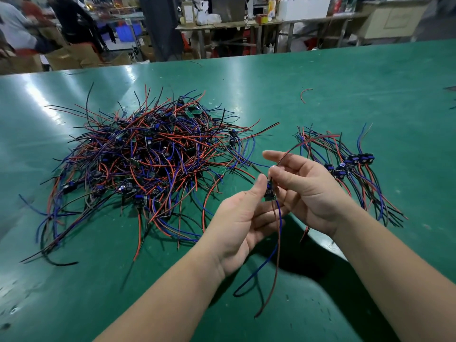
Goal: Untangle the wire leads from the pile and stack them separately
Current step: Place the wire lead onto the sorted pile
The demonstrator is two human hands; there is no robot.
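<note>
While a large tangled pile [148, 164] covers the left of the green desk [320, 95] and a small sorted stack [350, 169] lies right, my left hand [241, 223] and right hand [306, 191] pinch one wire lead [270, 192] in their fingers above the desk's near edge; I judge most sorting is left.

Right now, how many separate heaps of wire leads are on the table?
2: the big tangled pile on the left and the smaller sorted stack on the right. One more lead is held between the left hand and right hand.
</note>
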